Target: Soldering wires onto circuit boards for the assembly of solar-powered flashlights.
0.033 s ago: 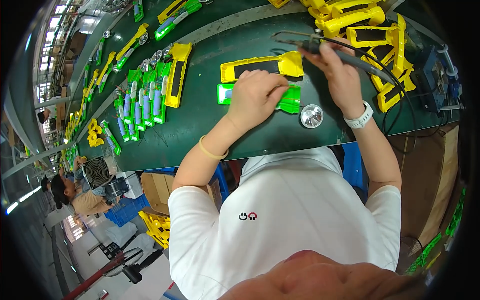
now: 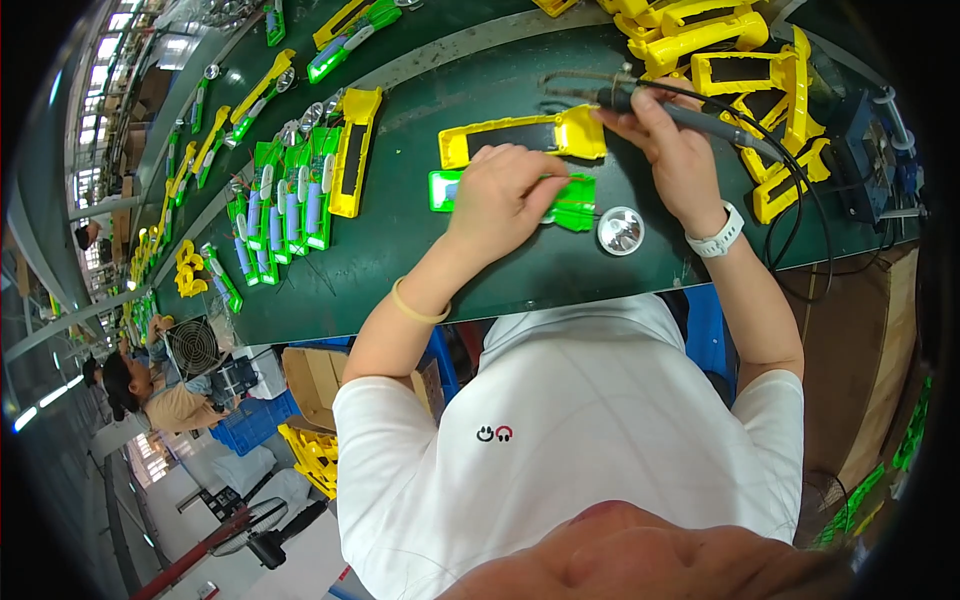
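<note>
Case point(image 2: 575, 205), green, flat on the desk point(image 2: 420, 275); taken as landmark for all places below

Left hand point(image 2: 500, 200): over the middle of the case, hiding much of it; thumb and forefinger pinched together above the case's right part, on a thin reddish wire point(image 2: 578, 178); the remaining fingers curl under, their tips hidden; yellowish band point(image 2: 418, 308) on the forearm, nearer the body than the case

Right hand point(image 2: 680, 150): raised beyond and to the right of the case; fingers clamped round a soldering iron point(image 2: 715, 122), its thin tip pointing left, apart from the case

Reflector point(image 2: 621, 231): round, silvery, just beside the case's right end, slightly nearer the body

Cover point(image 2: 580, 130): yellow with a dark panel, lying just beyond the case, roughly parallel to it

Left of the case: cluster of green units point(image 2: 292, 205) with blue cells, a second yellow cover point(image 2: 372, 110) alongside

Far right of the case: heap of yellow covers point(image 2: 710, 38); past it a dark boxy device point(image 2: 855, 160), black cable point(image 2: 828, 235) looping near

Well left of the case, off the desk: another person point(image 2: 180, 400) in a tan top, near a blue crate point(image 2: 250, 428)
</note>
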### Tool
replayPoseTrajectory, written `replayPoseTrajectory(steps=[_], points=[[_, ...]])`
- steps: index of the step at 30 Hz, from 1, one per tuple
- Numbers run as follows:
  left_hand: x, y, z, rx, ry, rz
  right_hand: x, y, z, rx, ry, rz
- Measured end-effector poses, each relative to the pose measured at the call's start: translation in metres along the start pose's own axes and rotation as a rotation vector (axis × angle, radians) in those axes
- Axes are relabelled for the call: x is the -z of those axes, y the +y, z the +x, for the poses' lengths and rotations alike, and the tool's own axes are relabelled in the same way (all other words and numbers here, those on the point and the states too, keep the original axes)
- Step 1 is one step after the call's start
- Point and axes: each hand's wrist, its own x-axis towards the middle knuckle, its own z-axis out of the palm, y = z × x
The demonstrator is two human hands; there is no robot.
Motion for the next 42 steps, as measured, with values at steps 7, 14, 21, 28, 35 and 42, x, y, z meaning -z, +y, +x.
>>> replayPoseTrajectory(steps=[7, 14, 21, 28, 35, 42], points=[[0.014, -0.006, -0.002, 0.164, 0.028, 0.007, 0.015, -0.008, -0.032, -0.102, -0.059, -0.074], [0.018, -0.009, -0.001, 0.163, -0.056, 0.126, 0.022, -0.001, -0.031, 0.052, -0.12, -0.176], [0.018, -0.004, 0.005, 0.152, -0.085, 0.202, 0.019, 0.002, -0.027, -0.004, -0.161, -0.236], [0.016, -0.004, 0.005, 0.165, -0.074, 0.2, 0.017, 0.002, -0.019, -0.025, -0.201, -0.324], [0.017, -0.002, 0.004, 0.163, -0.075, 0.215, 0.023, -0.008, -0.021, 0.07, -0.044, -0.217], [0.017, 0.0, 0.006, 0.175, -0.096, 0.203, -0.012, 0.0, -0.008, 0.02, -0.163, -0.089]])
